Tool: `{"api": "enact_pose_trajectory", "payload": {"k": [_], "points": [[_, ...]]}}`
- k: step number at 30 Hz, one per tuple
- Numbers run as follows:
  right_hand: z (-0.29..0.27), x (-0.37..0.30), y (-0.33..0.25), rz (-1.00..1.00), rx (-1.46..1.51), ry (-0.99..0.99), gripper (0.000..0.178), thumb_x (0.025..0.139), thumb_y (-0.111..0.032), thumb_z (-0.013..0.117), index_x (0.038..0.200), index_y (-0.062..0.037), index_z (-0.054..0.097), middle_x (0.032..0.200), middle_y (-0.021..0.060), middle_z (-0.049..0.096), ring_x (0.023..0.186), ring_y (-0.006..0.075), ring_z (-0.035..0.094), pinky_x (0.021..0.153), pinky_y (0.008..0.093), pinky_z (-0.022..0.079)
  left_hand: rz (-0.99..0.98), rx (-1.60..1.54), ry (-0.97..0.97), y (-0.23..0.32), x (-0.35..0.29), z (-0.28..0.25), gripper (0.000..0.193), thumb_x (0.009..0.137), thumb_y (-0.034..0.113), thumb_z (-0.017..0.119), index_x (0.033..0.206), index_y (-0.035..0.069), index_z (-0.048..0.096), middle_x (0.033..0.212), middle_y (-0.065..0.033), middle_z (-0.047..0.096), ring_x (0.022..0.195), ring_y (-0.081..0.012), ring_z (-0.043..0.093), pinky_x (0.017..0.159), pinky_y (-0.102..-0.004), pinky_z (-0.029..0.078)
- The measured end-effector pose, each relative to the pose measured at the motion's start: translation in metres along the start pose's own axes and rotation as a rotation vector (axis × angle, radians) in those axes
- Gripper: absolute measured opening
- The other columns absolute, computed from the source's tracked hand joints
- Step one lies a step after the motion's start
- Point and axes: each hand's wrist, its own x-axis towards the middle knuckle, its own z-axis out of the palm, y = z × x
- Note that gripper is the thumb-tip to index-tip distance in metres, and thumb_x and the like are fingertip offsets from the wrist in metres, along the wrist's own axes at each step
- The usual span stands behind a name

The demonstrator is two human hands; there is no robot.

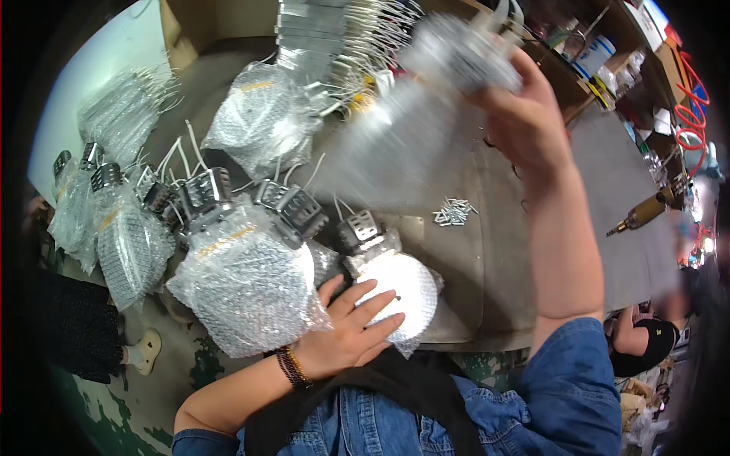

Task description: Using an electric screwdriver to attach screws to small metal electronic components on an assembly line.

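Landmark: screw pile [455,212] on the desk [498,308].

Nearest: left hand [346,327], nearer than the screws and to their left, lies on a bright disc [407,285]; fingers apart, laid flat, not gripping. Bubble wrap shows round the disc's edge; cannot tell whether it covers the face. A black slotted block [361,230] with white leads sits at the disc's far side, left of the screws.

Right hand [525,114], beyond the screws and to their right: fingers clamped on a wrapped bundle [452,64], raised and blurred; contents cannot be made out.

Progress, as judged: the large bag [243,281], left of and nearer than the screws, looks wrapped, as do the smaller bags [133,251] farther left and the back bag [262,118], left of and beyond the screws. The disc's wrapping is uncertain. Grey panels [310,42] with white wires [372,38], beyond the screws, appear bare; the screws lie loose.

Obstacles: bags and slotted blocks crowd and overlap left of the screws, their leads sticking up; the bundle hides part of the desk beyond.

Farther off: drill [642,213] well right of the screws; red coiled hose [690,114] beyond it.
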Motion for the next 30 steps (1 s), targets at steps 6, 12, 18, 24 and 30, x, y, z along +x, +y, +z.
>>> {"api": "enact_pose_trajectory", "payload": {"k": [6, 12, 18, 24, 30], "points": [[-0.073, -0.128, -0.049, 0.743, -0.056, -0.451, 0.066, 0.068, -0.004, 0.091, 0.129, 0.0056, 0.067, 0.119, 0.0161, 0.073, 0.107, 0.0207, 0.069, 0.097, 0.0362, 0.055, -0.127, 0.102, 0.031, 0.013, 0.006, -0.005, 0.045, 0.070, 0.021, 0.072, 0.115, 0.013, 0.073, 0.136, -0.0124, 0.058, 0.133, -0.0386, 0.048, 0.114, -0.0621, 0.027], [-0.062, -0.191, 0.004, 0.951, -0.258, -0.718, 0.058, 0.074, 0.001, 0.084, 0.130, -0.0043, 0.070, 0.123, 0.0068, 0.074, 0.109, 0.0152, 0.067, 0.098, 0.0313, 0.052, 0.146, 0.004, 0.166, 0.040, 0.028, -0.006, 0.039, 0.071, 0.014, 0.072, 0.111, 0.012, 0.074, 0.125, -0.0095, 0.064, 0.119, -0.0325, 0.059, 0.107, -0.0493, 0.042], [-0.055, -0.211, 0.007, 0.582, -0.551, -0.672, 0.047, 0.081, -0.013, 0.083, 0.127, -0.0093, 0.072, 0.123, 0.0107, 0.068, 0.113, 0.0246, 0.064, 0.094, 0.0355, 0.053, 0.047, 0.076, -0.120, 0.079, 0.102, 0.008, 0.059, 0.076, 0.024, 0.079, 0.130, 0.006, 0.064, 0.121, -0.0121, 0.064, 0.124, -0.0304, 0.055, 0.111, -0.0554, 0.034], [-0.175, -0.216, 0.017, 0.393, -1.267, -0.093, 0.041, 0.084, -0.022, 0.078, 0.122, -0.0091, 0.072, 0.123, 0.0168, 0.067, 0.118, 0.0348, 0.062, 0.103, 0.0424, 0.049, 0.103, 0.191, -0.189, 0.066, 0.095, 0.025, 0.037, 0.086, 0.016, 0.069, 0.121, 0.007, 0.068, 0.080, -0.0016, 0.060, 0.086, -0.0207, 0.062, 0.106, -0.0540, 0.037], [-0.267, -0.204, 0.073, 0.653, -1.696, 0.227, 0.040, 0.089, -0.017, 0.071, 0.127, -0.0076, 0.064, 0.127, 0.0178, 0.065, 0.121, 0.0369, 0.062, 0.101, 0.0471, 0.052, 0.036, 0.230, -0.148, 0.069, 0.088, 0.001, 0.011, 0.084, 0.016, 0.069, 0.094, 0.013, 0.070, 0.074, 0.0003, 0.058, 0.081, -0.0198, 0.062, 0.105, -0.0526, 0.038]]}}
